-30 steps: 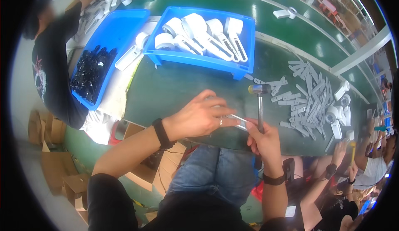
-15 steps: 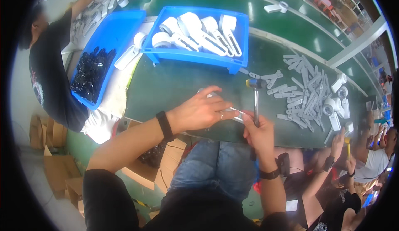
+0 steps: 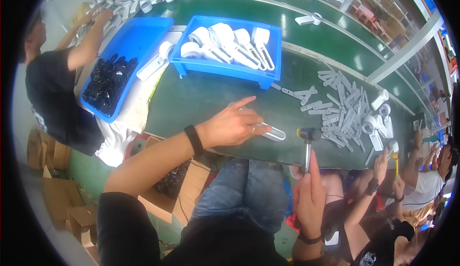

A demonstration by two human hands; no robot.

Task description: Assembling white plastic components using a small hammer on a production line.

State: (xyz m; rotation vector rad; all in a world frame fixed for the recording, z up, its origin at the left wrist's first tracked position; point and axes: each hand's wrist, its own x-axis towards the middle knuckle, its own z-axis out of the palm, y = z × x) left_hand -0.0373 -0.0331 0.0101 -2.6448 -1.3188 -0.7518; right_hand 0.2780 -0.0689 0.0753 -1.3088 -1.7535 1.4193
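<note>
My left hand [image 3: 234, 126] lies over a white plastic handle part [image 3: 275, 133] and holds it on the green tabletop, index finger stretched forward. The part's rounded, slotted end sticks out to the right of my fingers; its other end is mostly hidden under the hand. My right hand [image 3: 309, 199] is closed round a small mallet [image 3: 307, 153] with a metal shaft and a black and yellow head. The mallet stands upright, its head to the right of the part and apart from it. To its right lies a heap of flat grey strips [image 3: 342, 105].
Ahead stands a blue bin [image 3: 225, 69] of white handled parts. A blue tray [image 3: 143, 36] of black pieces sits at the left, beside a co-worker [image 3: 57, 84]. White round-headed parts [image 3: 378, 122] lie right of the strips. Another person's hands [image 3: 381, 168] work at the right.
My right hand has drawn back to the right and toward me with the mallet, away from the handle part. The part's slotted end now shows. My left hand stays on it.
</note>
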